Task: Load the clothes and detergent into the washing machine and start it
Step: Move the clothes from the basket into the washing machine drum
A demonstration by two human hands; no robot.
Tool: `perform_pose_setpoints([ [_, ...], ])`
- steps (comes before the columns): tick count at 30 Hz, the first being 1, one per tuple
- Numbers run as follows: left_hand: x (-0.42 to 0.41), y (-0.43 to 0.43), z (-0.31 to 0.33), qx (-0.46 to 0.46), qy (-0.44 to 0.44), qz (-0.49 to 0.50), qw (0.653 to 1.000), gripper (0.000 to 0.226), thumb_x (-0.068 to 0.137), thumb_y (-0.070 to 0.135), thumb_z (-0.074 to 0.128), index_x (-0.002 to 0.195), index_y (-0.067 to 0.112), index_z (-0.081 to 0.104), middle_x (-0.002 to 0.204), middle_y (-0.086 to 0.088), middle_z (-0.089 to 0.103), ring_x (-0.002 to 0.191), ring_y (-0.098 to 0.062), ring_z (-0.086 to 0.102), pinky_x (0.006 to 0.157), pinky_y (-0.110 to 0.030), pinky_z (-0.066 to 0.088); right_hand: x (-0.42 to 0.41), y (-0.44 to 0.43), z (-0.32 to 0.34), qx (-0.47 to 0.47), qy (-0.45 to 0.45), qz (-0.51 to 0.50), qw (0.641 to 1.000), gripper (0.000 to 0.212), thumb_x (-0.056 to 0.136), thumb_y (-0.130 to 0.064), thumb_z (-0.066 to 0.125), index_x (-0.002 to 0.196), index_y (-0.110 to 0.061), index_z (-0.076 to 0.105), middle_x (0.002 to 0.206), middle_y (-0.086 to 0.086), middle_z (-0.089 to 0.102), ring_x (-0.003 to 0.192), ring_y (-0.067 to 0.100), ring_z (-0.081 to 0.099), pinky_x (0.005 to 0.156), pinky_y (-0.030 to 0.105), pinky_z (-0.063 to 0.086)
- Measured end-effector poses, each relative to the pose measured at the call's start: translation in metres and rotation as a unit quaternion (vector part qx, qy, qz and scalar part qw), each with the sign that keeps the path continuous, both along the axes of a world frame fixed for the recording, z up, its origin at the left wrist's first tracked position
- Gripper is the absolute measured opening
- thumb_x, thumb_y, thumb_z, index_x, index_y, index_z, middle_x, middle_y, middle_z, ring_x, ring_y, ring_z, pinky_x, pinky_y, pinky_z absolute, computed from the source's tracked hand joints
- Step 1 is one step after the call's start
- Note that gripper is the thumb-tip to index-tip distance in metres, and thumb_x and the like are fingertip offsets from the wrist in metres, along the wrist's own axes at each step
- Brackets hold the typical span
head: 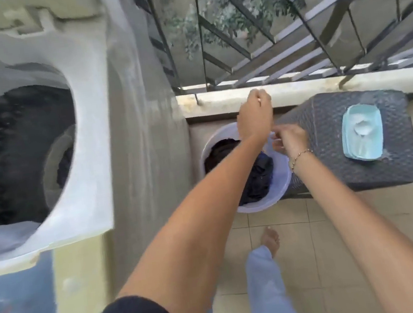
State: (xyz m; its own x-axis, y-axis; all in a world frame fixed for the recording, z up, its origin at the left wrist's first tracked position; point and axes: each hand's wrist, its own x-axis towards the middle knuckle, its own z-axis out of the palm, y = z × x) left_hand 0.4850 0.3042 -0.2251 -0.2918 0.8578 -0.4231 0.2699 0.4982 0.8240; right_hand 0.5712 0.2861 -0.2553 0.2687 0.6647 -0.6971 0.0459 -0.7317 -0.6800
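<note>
Clothes-loading step: left hand (255, 115) fisted above the basin (282, 193), right hand (290, 139) pinching its rim, contents unclear; next, lift dark clothes (256, 178) into the open washing machine (22, 155).

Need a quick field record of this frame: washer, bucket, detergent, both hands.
washer: top-loader, lid open, drum dark, contents not clear
bucket: white bucket on the tiled floor between washer and stool, dark clothes inside
detergent: pale blue tub of white powder, lid off, on the dark woven stool
left hand: left hand raised over the far side of the bucket, fingers closed; what it grips cannot be told
right hand: right hand at the bucket rim, fingers pinching something thin, blurred
</note>
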Motion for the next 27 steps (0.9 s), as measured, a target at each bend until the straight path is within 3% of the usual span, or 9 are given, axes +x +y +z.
perform_pose_setpoints([
  [5, -0.019, -0.023, -0.127, -0.096, 0.078, -0.068, 0.990, 0.023, 0.100, 0.026, 0.035, 0.095, 0.007, 0.047, 0.101, -0.027, 0.062, 0.094, -0.039, 0.061, 0.076, -0.044, 0.048, 0.030, -0.021, -0.112, -0.079, 0.014, 0.009, 0.997, 0.025, 0.090, -0.006, 0.053, 0.066, -0.012, 0.053, 0.031, -0.006, 0.049, 0.023, 0.004, 0.041, 0.030, 0.012, 0.036],
  [9, -0.044, -0.042, -0.207, -0.179, 0.121, -0.157, 0.964, 0.017, 0.095, 0.024, 0.048, 0.104, 0.009, 0.047, 0.103, -0.016, 0.057, 0.099, -0.036, 0.057, 0.084, -0.043, 0.048, 0.040, -0.039, -0.178, -0.127, 0.010, 0.043, 0.991, 0.022, 0.089, -0.008, 0.053, 0.069, -0.016, 0.055, 0.056, 0.004, 0.054, 0.025, 0.003, 0.045, 0.034, 0.012, 0.042],
  [13, -0.065, -0.056, -0.260, -0.235, 0.200, -0.240, 0.921, 0.060, 0.089, 0.024, 0.057, 0.143, 0.009, 0.032, 0.144, -0.018, 0.036, 0.131, -0.036, 0.037, 0.106, -0.046, 0.039, 0.041, -0.051, -0.215, -0.157, 0.016, 0.077, 0.985, 0.021, 0.090, -0.009, 0.050, 0.071, -0.015, 0.056, 0.063, 0.005, 0.053, 0.027, 0.001, 0.047, 0.036, 0.012, 0.044],
  [18, -0.074, -0.073, -0.294, -0.258, 0.234, -0.295, 0.890, 0.098, 0.084, 0.026, 0.068, 0.152, 0.019, -0.002, 0.158, -0.019, 0.002, 0.147, -0.036, 0.005, 0.118, -0.046, 0.018, 0.038, -0.055, -0.240, -0.182, 0.025, 0.118, 0.976, 0.018, 0.090, -0.013, 0.054, 0.073, -0.016, 0.057, 0.065, 0.004, 0.056, 0.048, 0.012, 0.053, 0.044, 0.018, 0.048],
  [20, -0.074, -0.077, -0.301, -0.260, 0.271, -0.312, 0.873, 0.107, 0.081, 0.026, 0.071, 0.151, 0.019, -0.011, 0.155, -0.020, 0.014, 0.143, -0.038, 0.017, 0.116, -0.047, 0.024, 0.036, -0.056, -0.248, -0.192, 0.028, 0.125, 0.973, 0.017, 0.090, -0.013, 0.054, 0.074, -0.016, 0.057, 0.067, 0.003, 0.056, 0.053, 0.014, 0.052, 0.050, 0.020, 0.049],
  [22, -0.073, -0.079, -0.306, -0.252, 0.312, -0.321, 0.858, 0.094, 0.083, 0.021, 0.066, 0.152, 0.014, 0.002, 0.134, -0.019, 0.045, 0.123, -0.036, 0.045, 0.107, -0.044, 0.034, 0.032, -0.056, -0.250, -0.199, 0.038, 0.119, 0.972, 0.015, 0.091, -0.012, 0.054, 0.076, -0.014, 0.058, 0.069, 0.004, 0.056, 0.057, 0.014, 0.052, 0.058, 0.023, 0.052],
  [23, -0.072, -0.079, -0.307, -0.253, 0.302, -0.313, 0.864, 0.073, 0.085, 0.019, 0.061, 0.147, 0.012, 0.022, 0.121, -0.018, 0.054, 0.112, -0.035, 0.053, 0.102, -0.041, 0.037, 0.030, -0.056, -0.250, -0.200, 0.047, 0.115, 0.972, 0.013, 0.091, -0.013, 0.054, 0.078, -0.013, 0.058, 0.072, 0.003, 0.056, 0.061, 0.015, 0.053, 0.064, 0.025, 0.053],
  [25, -0.068, -0.072, -0.300, -0.270, 0.187, -0.221, 0.918, 0.014, 0.086, 0.015, 0.052, 0.099, 0.008, 0.055, 0.092, -0.014, 0.060, 0.086, -0.031, 0.056, 0.078, -0.033, 0.043, 0.025, -0.056, -0.249, -0.201, 0.059, 0.121, 0.970, 0.010, 0.093, -0.023, 0.054, 0.092, -0.013, 0.058, 0.085, 0.001, 0.057, 0.077, 0.015, 0.056, 0.078, 0.029, 0.053],
  [27, -0.063, -0.062, -0.290, -0.313, 0.058, -0.114, 0.941, 0.020, 0.082, 0.003, 0.043, 0.063, 0.008, 0.040, 0.066, -0.008, 0.044, 0.062, -0.023, 0.041, 0.055, -0.027, 0.031, 0.025, -0.057, -0.250, -0.216, 0.074, 0.127, 0.965, 0.027, 0.092, -0.041, 0.053, 0.110, -0.021, 0.053, 0.110, -0.004, 0.054, 0.104, 0.016, 0.051, 0.092, 0.038, 0.049],
])
